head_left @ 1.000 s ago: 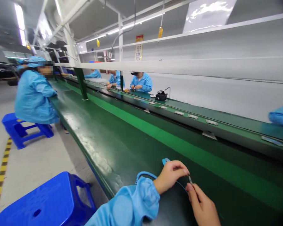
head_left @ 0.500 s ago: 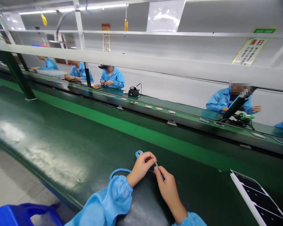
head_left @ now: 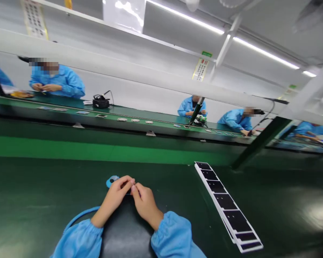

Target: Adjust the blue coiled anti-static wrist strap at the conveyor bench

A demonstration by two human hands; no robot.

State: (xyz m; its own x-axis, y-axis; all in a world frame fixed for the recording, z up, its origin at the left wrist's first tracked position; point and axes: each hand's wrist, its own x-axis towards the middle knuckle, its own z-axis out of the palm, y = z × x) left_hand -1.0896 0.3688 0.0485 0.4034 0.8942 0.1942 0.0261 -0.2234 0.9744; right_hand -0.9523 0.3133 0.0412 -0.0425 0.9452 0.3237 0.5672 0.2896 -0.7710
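Observation:
Above the dark green bench, my left hand [head_left: 115,196] and my right hand [head_left: 146,205] meet, fingertips pinched together. Whatever lies between the fingers is hidden or too small to name. Just beyond my left hand rests a light blue band [head_left: 109,182], which looks like an anti-static wrist strap. A blue coiled cord [head_left: 80,216] runs from under my left wrist towards the left sleeve. Both hands are closed, with the right one's fingers curled against the left one's tips.
A stack of white-edged sheets with black panels [head_left: 216,187] lies to the right on the bench [head_left: 56,200]. Across it runs a line [head_left: 110,123] carrying several small flat items. Several people in blue work behind it. A dark green post [head_left: 261,143] stands at the right.
The view has swung to the right, so the panel sheets show whole. A small metallic piece seen between my fingertips earlier is now hidden. My hands stay pinched together.

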